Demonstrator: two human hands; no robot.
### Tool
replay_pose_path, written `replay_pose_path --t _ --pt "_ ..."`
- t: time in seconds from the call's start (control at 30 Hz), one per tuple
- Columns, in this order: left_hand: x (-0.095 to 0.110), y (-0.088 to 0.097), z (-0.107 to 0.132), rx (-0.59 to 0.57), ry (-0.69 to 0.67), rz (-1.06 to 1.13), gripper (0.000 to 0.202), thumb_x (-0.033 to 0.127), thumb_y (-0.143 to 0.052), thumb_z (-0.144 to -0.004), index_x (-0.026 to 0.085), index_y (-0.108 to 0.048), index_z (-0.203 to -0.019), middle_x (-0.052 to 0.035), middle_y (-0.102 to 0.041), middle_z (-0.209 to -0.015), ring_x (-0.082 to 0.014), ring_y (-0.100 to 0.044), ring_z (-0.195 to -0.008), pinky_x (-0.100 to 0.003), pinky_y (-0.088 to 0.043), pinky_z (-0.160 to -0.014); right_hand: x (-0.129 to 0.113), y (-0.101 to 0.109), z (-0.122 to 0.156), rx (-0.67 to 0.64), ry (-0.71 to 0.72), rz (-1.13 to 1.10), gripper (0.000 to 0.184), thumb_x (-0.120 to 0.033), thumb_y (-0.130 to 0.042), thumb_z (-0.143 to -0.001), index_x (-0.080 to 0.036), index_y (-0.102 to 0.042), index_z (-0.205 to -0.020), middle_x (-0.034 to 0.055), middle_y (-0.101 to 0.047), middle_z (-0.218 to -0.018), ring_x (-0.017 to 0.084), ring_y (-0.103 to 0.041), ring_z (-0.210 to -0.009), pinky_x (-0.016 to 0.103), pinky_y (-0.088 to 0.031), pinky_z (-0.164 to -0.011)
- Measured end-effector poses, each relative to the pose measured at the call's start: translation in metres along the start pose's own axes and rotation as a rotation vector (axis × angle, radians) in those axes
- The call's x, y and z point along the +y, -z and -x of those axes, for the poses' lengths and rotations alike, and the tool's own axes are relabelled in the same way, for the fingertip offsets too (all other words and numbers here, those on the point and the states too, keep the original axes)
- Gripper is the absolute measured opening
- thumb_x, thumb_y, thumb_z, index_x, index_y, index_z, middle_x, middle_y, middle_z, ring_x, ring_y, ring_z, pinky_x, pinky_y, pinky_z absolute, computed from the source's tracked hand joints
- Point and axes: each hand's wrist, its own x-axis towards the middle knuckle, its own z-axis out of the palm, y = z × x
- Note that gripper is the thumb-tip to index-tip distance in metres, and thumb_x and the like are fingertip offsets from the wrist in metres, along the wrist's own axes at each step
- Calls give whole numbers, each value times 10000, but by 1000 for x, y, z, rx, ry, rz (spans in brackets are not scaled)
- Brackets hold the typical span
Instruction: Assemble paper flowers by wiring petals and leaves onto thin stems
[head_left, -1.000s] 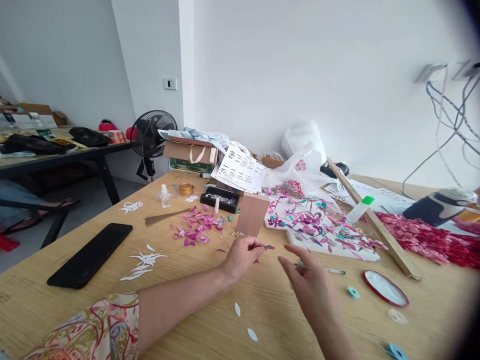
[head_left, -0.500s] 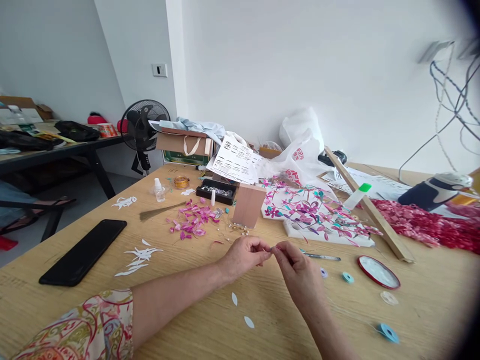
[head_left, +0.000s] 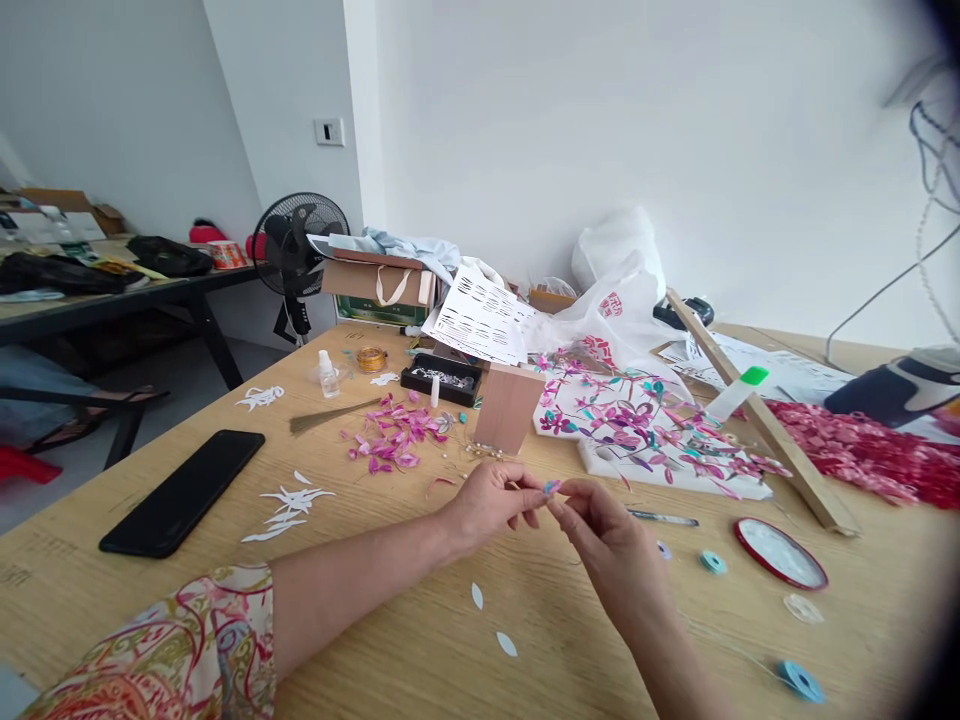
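Pinched between thumb and forefinger of the left hand (head_left: 487, 505): a small blue-and-pink petal (head_left: 552, 487), raised above the middle of the worktop (head_left: 420, 620). Just at its right end, the right hand (head_left: 607, 525), with thumb and forefinger drawn narrow; cannot tell whether gripping the petal too or only touching it. Lying roughly crosswise, with long axis running from the left edge's side toward the right, slightly raised at the right end; too small to tell which end is the tip.

Toward the far edge, a black tray (head_left: 414, 386), open-topped, with small whitish pieces (head_left: 448, 377) inside. Just in front, a small white bottle (head_left: 435, 392), upright. Nearer the left edge, a clear spray bottle (head_left: 328, 376), also upright. At the far-left corner, a cardboard box (head_left: 375, 285) with pale cloth (head_left: 416, 247) heaped on top. Toward the right side, a round red-rimmed dish (head_left: 814, 588), with something whitish inside, hard to make out. Tilted by a wooden bar (head_left: 795, 463), a green-capped bottle (head_left: 735, 398).
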Motion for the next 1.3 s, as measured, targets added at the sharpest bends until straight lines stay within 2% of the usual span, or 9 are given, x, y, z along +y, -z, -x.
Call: replay_pose_path --t 0.1,0.17,0.37,0.5,0.6,0.77,0.97,1.3 --pt "3 1 0 122 30 158 209 338 -626 -646 137 -574 -628 23 -491 -598 -62 -402 -534 -183 -266 -452 2 -8 -1 -2 -107 -254 228 -388 -581 -665 -205 -483 -757 -45 -470 -537 108 -415 -471 209 -316 -431" --pt "4 2 0 160 49 226 191 315 -640 -631 137 -572 -630 28 -483 -616 -55 -377 -549 -190 -272 -502 1 -12 -1 -29 -163 -361 220 -376 -602 -637 -199 -493 -710 -39 -473 -547 108 -418 -483 209 -319 -431" --pt "3 0 0 195 96 394 213 293 -676 -592 136 -532 -604 40 -433 -577 -62 -365 -562 -213 -274 -578 -2 -17 1 -84 -228 -431 190 -360 -605 -621 -175 -561 -621 -44 -433 -530 93 -354 -493 208 -271 -452" --pt "5 -4 4 221 122 491 243 300 -687 -583 141 -505 -605 42 -426 -595 -60 -358 -559 -215 -285 -595 -3 -23 3 -62 -262 -425 211 -356 -626 -594 -178 -591 -701 -94 -246 -464 76 -240 -437 206 -186 -427" --pt "8 -8 7 224 112 499 252 309 -668 -607 144 -477 -597 42 -417 -585 -66 -386 -564 -216 -285 -593 -6 -29 5 -33 -230 -335 219 -372 -618 -601 -177 -595 -698 -104 -177 -458 73 -196 -420 211 -149 -421" --pt "11 -14 12 197 62 504 226 293 -628 -653 144 -463 -614 45 -407 -586 -67 -416 -563 -210 -284 -576 -9 -36 10 35 -154 -129 201 -378 -566 -661 -183 -590 -619 -89 -214 -438 80 -219 -416 224 -146 -431" --pt "15 -12 12 203 6 413 216 296 -613 -672 145 -474 -606 35 -425 -592 -72 -393 -589 -220 -336 -631 -8 -30 10 -14 -166 -322 243 -410 -524 -701 -178 -581 -657 -59 -330 -481 92 -257 -457 231 -185 -437" --pt "9 -4 5 155 52 376 244 333 -653 -617 144 -499 -631 34 -446 -566 -65 -412 -539 -210 -331 -569 -5 -20 5 -50 -331 -530 284 -443 -603 -635 -167 -541 -606 -81 -311 -466 56 -199 -417 207 -140 -396"
